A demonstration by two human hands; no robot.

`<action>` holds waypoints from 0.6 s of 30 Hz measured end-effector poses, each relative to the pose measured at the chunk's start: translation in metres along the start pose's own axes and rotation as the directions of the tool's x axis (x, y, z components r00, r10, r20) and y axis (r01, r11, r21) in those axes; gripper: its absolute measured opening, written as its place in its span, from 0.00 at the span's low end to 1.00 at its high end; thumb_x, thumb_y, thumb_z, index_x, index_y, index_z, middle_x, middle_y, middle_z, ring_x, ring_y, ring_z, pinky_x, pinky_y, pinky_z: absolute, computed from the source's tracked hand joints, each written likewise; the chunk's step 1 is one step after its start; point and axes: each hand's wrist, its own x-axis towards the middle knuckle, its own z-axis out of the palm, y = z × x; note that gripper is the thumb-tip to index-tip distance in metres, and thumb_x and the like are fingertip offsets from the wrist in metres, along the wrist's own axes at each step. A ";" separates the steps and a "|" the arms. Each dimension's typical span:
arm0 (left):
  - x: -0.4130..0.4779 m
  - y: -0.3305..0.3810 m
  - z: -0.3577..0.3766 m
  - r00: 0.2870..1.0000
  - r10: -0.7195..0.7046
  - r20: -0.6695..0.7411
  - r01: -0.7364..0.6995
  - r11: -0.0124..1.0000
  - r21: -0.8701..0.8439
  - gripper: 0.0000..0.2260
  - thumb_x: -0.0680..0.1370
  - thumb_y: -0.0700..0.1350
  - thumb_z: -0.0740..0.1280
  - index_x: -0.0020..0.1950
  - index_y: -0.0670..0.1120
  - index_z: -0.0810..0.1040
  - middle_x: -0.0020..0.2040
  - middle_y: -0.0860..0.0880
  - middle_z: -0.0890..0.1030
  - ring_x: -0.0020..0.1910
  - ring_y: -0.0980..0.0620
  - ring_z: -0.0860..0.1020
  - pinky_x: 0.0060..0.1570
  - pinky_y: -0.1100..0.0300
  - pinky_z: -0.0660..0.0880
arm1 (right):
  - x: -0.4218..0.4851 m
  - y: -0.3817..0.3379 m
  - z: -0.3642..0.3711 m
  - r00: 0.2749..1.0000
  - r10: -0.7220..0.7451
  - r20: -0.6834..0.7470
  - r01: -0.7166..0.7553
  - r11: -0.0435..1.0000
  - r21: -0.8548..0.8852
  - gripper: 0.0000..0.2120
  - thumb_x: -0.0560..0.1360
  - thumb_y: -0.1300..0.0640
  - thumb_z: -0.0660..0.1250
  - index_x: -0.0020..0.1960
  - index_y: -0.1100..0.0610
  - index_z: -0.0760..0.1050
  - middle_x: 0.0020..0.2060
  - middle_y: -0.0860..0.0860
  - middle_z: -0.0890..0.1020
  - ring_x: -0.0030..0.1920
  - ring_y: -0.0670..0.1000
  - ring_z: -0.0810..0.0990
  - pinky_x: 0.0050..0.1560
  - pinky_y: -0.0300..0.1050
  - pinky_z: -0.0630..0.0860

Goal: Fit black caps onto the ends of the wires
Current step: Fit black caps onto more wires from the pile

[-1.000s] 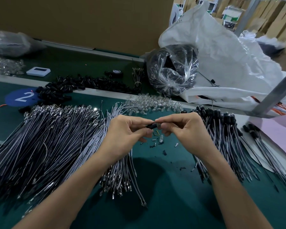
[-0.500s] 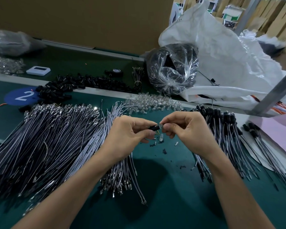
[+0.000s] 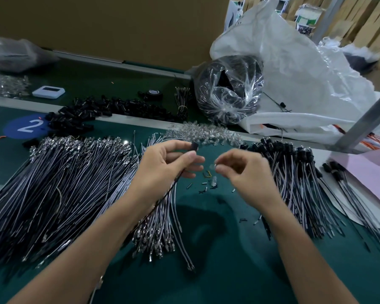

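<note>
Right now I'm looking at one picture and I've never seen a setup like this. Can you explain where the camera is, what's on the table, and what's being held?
There is no machine here, just a person's two bare hands. One camera worn on the head films them, looking down. The green table holds a big pile of uncapped wires on the left and capped wires on the right. Loose black caps and clear parts lie further back. The left hand pinches a black cap, with a thin wire trailing below it. The right hand has its grip on a small clear piece, too blurred to name.
</note>
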 end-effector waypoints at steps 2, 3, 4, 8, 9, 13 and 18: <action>0.001 0.003 -0.004 0.999 -0.036 -0.010 0.035 0.993 -0.113 0.07 0.77 0.38 0.67 0.54 0.38 0.76 0.45 0.43 0.86 0.45 0.46 0.85 0.44 0.58 0.82 | -0.003 -0.001 0.008 0.998 0.013 0.058 -0.003 0.987 -0.163 0.05 0.72 0.62 0.74 0.45 0.53 0.83 0.36 0.42 0.82 0.37 0.41 0.78 0.41 0.29 0.70; 0.002 0.004 -0.005 0.999 -0.043 -0.006 0.042 0.989 -0.145 0.10 0.75 0.40 0.67 0.55 0.38 0.75 0.47 0.42 0.86 0.47 0.46 0.85 0.48 0.58 0.82 | -0.004 -0.004 0.010 0.998 0.001 0.055 0.009 0.984 -0.175 0.05 0.72 0.59 0.75 0.47 0.51 0.83 0.37 0.40 0.81 0.39 0.43 0.78 0.42 0.32 0.70; 0.002 0.005 -0.005 0.999 -0.048 0.001 0.048 0.986 -0.163 0.12 0.73 0.43 0.68 0.55 0.39 0.75 0.48 0.42 0.86 0.49 0.46 0.85 0.51 0.57 0.81 | -0.005 -0.007 0.010 0.999 -0.014 0.050 0.020 0.993 -0.120 0.05 0.72 0.57 0.75 0.47 0.51 0.83 0.36 0.39 0.81 0.40 0.45 0.78 0.43 0.35 0.71; 0.001 0.004 -0.003 0.996 -0.075 0.048 0.083 0.975 -0.207 0.12 0.70 0.45 0.68 0.50 0.41 0.76 0.49 0.43 0.86 0.48 0.47 0.85 0.48 0.61 0.79 | -0.011 -0.028 0.010 0.984 0.000 0.175 -0.067 0.924 0.377 0.10 0.69 0.47 0.73 0.45 0.52 0.84 0.39 0.50 0.86 0.41 0.51 0.84 0.42 0.43 0.78; 0.000 0.003 -0.003 0.995 -0.080 0.061 0.091 0.974 -0.209 0.12 0.70 0.45 0.68 0.50 0.41 0.76 0.49 0.43 0.86 0.48 0.48 0.85 0.47 0.62 0.79 | -0.012 -0.031 0.013 0.982 0.004 0.189 -0.083 0.907 0.412 0.08 0.69 0.49 0.73 0.44 0.53 0.84 0.37 0.48 0.86 0.38 0.46 0.83 0.39 0.38 0.77; -0.001 0.005 -0.002 0.996 -0.056 0.070 0.069 0.977 -0.200 0.12 0.70 0.46 0.69 0.50 0.42 0.76 0.50 0.42 0.86 0.48 0.47 0.85 0.52 0.58 0.80 | -0.014 -0.034 0.022 0.984 0.067 0.163 -0.138 0.868 0.476 0.04 0.74 0.63 0.71 0.41 0.57 0.82 0.31 0.47 0.83 0.31 0.40 0.76 0.35 0.31 0.71; -0.003 0.008 -0.002 0.998 0.014 0.056 0.001 0.968 -0.249 0.11 0.70 0.45 0.71 0.49 0.42 0.78 0.48 0.41 0.86 0.44 0.49 0.85 0.47 0.60 0.80 | -0.013 -0.032 0.021 0.973 0.075 0.217 -0.204 0.716 0.668 0.06 0.74 0.62 0.69 0.38 0.56 0.81 0.32 0.51 0.80 0.34 0.48 0.77 0.39 0.41 0.75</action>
